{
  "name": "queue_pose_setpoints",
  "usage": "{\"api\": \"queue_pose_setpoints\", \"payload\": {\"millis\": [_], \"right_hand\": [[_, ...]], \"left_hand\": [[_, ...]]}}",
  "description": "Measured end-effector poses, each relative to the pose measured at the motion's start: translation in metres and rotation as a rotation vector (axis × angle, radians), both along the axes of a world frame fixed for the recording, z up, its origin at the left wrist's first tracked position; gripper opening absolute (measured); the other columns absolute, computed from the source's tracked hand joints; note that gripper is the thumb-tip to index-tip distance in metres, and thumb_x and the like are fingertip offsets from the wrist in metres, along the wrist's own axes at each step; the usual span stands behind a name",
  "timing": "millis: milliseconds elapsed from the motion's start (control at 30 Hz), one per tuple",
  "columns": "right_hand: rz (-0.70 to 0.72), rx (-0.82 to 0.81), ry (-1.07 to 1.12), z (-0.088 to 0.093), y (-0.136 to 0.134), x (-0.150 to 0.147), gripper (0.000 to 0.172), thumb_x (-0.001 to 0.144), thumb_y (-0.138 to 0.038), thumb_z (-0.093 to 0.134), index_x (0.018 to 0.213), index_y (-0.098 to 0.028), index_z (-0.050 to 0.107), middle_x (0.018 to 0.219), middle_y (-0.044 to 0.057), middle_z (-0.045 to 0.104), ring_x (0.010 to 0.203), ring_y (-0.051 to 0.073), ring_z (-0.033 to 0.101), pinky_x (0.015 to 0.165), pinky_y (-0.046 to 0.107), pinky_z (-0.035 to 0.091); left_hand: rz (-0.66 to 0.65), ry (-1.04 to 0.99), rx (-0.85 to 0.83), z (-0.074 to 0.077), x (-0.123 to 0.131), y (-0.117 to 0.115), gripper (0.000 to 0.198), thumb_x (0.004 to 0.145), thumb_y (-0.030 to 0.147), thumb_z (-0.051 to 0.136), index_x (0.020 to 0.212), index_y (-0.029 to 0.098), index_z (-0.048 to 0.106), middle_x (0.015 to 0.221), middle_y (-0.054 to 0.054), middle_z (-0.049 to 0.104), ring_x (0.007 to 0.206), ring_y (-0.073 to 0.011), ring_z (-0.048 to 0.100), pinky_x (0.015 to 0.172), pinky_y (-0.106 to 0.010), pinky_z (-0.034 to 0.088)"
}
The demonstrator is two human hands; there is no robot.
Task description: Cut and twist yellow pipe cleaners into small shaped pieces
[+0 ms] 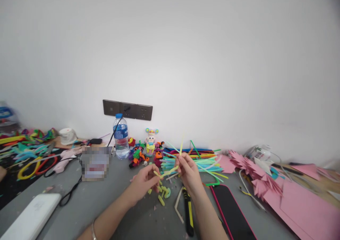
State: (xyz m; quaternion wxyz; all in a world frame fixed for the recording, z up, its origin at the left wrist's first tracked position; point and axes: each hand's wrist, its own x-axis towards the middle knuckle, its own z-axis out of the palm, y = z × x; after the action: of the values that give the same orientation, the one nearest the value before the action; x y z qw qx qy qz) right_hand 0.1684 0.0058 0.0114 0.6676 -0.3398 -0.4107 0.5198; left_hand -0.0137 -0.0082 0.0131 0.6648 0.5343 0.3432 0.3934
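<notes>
1. two hands, left hand point(146, 181) and right hand point(188, 169), each grip clamped on a yellow strip point(170, 171) above the desk point(140, 222).
2. shaping it seems the step; blur hides the fold.
3. next likely calls for steady twisting.

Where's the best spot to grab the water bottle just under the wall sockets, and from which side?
I'd wrap a hand around the lower body of the water bottle, below its blue label, coming from the front. It stands upright and its rounded shape suits a wraparound hold. The black cable runs past its upper left, so staying low should avoid snagging that.
</notes>
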Motion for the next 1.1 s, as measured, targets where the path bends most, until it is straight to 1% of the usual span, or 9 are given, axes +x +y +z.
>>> {"api": "queue_pose_setpoints", "payload": {"millis": [233, 433, 567, 633, 700, 767, 933, 1000, 1100], "right_hand": [[0.014, -0.02, 0.075, 0.0, -0.001, 0.001, 0.029, 0.07, -0.04, 0.079, 0.073, -0.02, 0.059, 0.058, -0.006, 0.052, 0.042, 0.005, 0.039, 0.041, 0.017, 0.033], [-0.001, -0.024, 0.203, 0.001, 0.001, 0.004, 0.029, 0.067, -0.037, 0.082, 0.073, -0.02, 0.059, 0.057, -0.007, 0.053, 0.041, 0.003, 0.039, 0.042, 0.015, 0.035], [0.034, -0.038, 0.214, 0.001, 0.0, 0.003, 0.027, 0.068, -0.034, 0.081, 0.073, -0.02, 0.059, 0.058, -0.007, 0.054, 0.042, 0.003, 0.04, 0.043, 0.015, 0.036], [0.027, -0.037, 0.202, 0.001, 0.0, 0.001, 0.027, 0.068, -0.034, 0.081, 0.072, -0.02, 0.058, 0.058, -0.006, 0.055, 0.042, 0.004, 0.041, 0.043, 0.015, 0.035], [0.021, -0.032, 0.191, 0.001, 0.0, -0.001, 0.027, 0.067, -0.035, 0.081, 0.071, -0.02, 0.059, 0.058, -0.006, 0.055, 0.042, 0.004, 0.041, 0.042, 0.016, 0.035], [-0.004, -0.019, 0.185, 0.001, 0.0, -0.001, 0.028, 0.067, -0.036, 0.081, 0.07, -0.02, 0.059, 0.057, -0.006, 0.054, 0.043, 0.005, 0.041, 0.042, 0.016, 0.035], [-0.185, 0.037, 0.198, 0.0, 0.003, 0.007, 0.027, 0.067, -0.037, 0.08, 0.07, -0.02, 0.059, 0.059, -0.006, 0.055, 0.043, 0.004, 0.041, 0.041, 0.017, 0.035], [-0.211, 0.05, 0.206, -0.001, 0.004, 0.01, 0.026, 0.068, -0.036, 0.08, 0.071, -0.02, 0.059, 0.06, -0.006, 0.056, 0.044, 0.005, 0.043, 0.043, 0.017, 0.036], [-0.221, 0.064, 0.239, -0.004, 0.007, 0.012, 0.024, 0.069, -0.035, 0.079, 0.072, -0.021, 0.061, 0.06, -0.006, 0.056, 0.05, 0.006, 0.047, 0.048, 0.018, 0.039]], "left_hand": [[0.011, -0.05, 0.084, 0.001, 0.0, 0.0, 0.035, 0.07, 0.046, 0.074, 0.072, 0.016, 0.056, 0.065, 0.001, 0.054, 0.055, -0.0104, 0.049, 0.055, -0.025, 0.05], [0.007, 0.006, 0.144, -0.007, -0.003, 0.005, 0.041, 0.068, 0.042, 0.076, 0.06, 0.017, 0.044, 0.075, -0.001, 0.059, 0.054, -0.0092, 0.053, 0.054, -0.024, 0.048], [-0.096, 0.154, 0.16, -0.009, -0.006, 0.003, 0.023, 0.072, 0.033, 0.073, 0.077, 0.015, 0.06, 0.067, 0.002, 0.06, 0.059, -0.0117, 0.058, 0.059, -0.023, 0.046], [-0.158, 0.239, 0.172, -0.007, -0.006, 0.001, 0.022, 0.074, 0.031, 0.07, 0.089, 0.015, 0.066, 0.069, 0.002, 0.06, 0.059, -0.012, 0.059, 0.061, -0.023, 0.046], [-0.168, 0.281, 0.191, -0.004, -0.005, -0.002, 0.022, 0.075, 0.031, 0.068, 0.09, 0.015, 0.069, 0.071, 0.001, 0.06, 0.059, -0.0122, 0.059, 0.06, -0.023, 0.046], [-0.13, 0.258, 0.187, -0.003, -0.003, -0.003, 0.02, 0.075, 0.034, 0.068, 0.084, 0.016, 0.068, 0.07, 0.002, 0.057, 0.058, -0.0122, 0.058, 0.058, -0.023, 0.047], [0.03, 0.086, 0.115, -0.004, -0.003, 0.004, 0.029, 0.07, 0.041, 0.074, 0.075, 0.016, 0.059, 0.06, 0.005, 0.051, 0.05, -0.0102, 0.053, 0.051, -0.021, 0.047], [0.078, 0.051, 0.093, -0.005, -0.004, 0.007, 0.031, 0.068, 0.041, 0.077, 0.074, 0.015, 0.06, 0.058, 0.004, 0.053, 0.049, -0.0097, 0.054, 0.05, -0.02, 0.047], [0.157, -0.075, 0.019, -0.004, -0.005, 0.009, 0.032, 0.065, 0.041, 0.08, 0.073, 0.015, 0.062, 0.067, -0.001, 0.062, 0.061, -0.0126, 0.059, 0.054, -0.021, 0.05]]}}
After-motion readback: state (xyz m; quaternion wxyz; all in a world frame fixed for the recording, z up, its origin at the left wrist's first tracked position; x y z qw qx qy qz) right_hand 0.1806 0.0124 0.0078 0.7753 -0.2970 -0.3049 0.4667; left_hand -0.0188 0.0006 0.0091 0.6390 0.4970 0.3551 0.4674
